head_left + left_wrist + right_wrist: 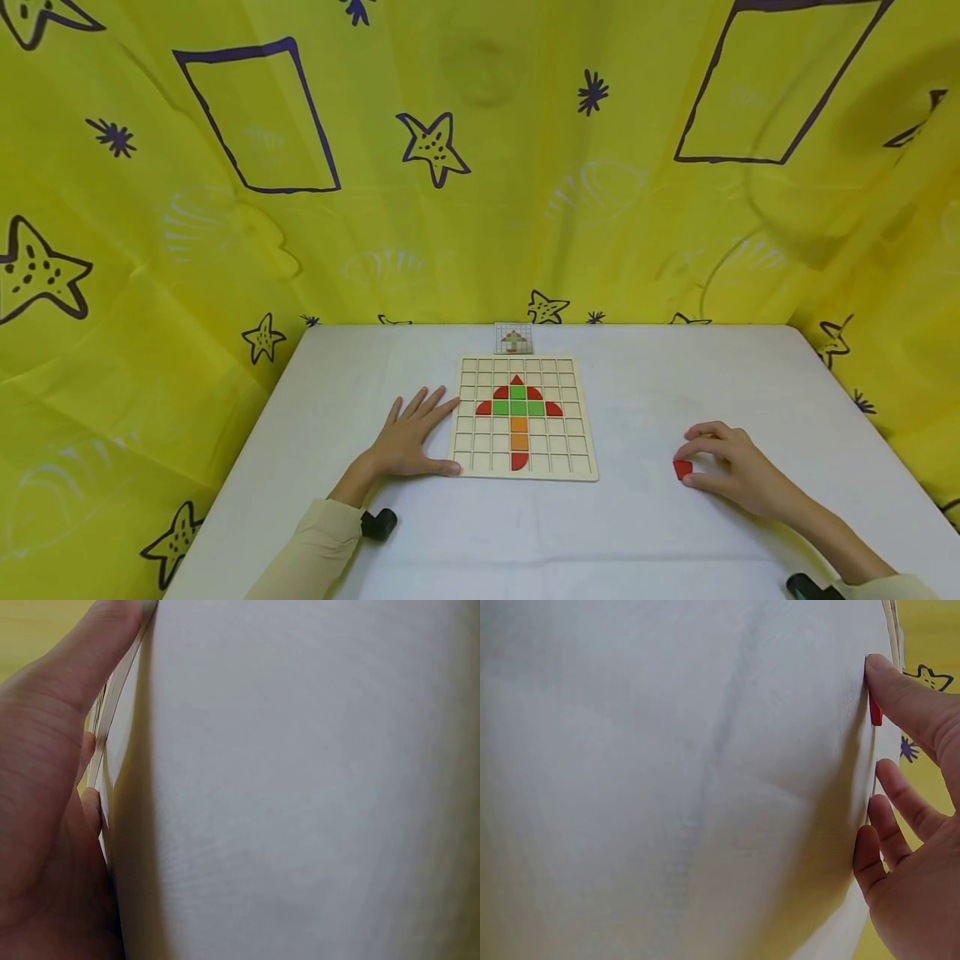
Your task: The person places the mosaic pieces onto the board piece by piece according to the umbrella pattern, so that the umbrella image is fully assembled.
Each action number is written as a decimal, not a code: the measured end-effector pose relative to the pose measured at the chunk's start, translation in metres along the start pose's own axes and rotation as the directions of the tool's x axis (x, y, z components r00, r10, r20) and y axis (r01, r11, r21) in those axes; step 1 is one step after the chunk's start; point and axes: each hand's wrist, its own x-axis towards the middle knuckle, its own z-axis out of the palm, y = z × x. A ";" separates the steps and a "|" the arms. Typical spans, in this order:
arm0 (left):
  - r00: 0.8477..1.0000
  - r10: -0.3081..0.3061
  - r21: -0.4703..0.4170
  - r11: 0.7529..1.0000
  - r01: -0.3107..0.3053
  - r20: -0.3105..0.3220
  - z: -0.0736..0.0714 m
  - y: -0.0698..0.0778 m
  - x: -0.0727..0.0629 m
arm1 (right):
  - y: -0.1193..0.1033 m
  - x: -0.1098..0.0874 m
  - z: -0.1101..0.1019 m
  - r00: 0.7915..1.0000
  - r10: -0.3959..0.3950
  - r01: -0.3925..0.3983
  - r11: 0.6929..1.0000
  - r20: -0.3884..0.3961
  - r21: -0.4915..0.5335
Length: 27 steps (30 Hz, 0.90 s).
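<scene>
A pale wooden grid board (pixel 570 450) lies on the white table in the head view. Red, green and orange pieces fill some of its cells in an upright, arrow-like figure, with a red rounded piece (pixel 519 461) at the bottom. My left hand (pixel 405 442) is spread flat at the board's left side, thumb and a fingertip touching its edge. Well right of the board, my right hand (pixel 738 475) pinches a small red piece (pixel 682 469) between thumb and forefinger, close over the tabletop. The right wrist view shows this red piece (pixel 876 712) edge-on by the thumb; its full outline is hidden.
Behind the board stands a small pattern card (pixel 513 338) showing a similar coloured figure on a grid. White cloth covers the table (pixel 637 550). A yellow curtain (pixel 495 225) with drawn stars and fish hangs around the back and sides.
</scene>
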 end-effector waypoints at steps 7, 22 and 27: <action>1.000 0.004 -0.011 1.000 -0.004 0.001 0.000 -0.001 0.000 | -0.001 0.000 0.000 1.000 0.008 -0.008 1.000 0.012 0.002; 1.000 0.003 -0.015 1.000 -0.003 -0.006 0.001 -0.002 0.000 | -0.014 0.016 0.001 0.997 -0.074 0.074 0.997 -0.015 -0.001; 1.000 0.009 -0.017 1.000 -0.010 -0.012 0.000 -0.001 -0.001 | -0.028 0.031 0.000 0.999 -0.054 0.054 0.999 0.003 0.009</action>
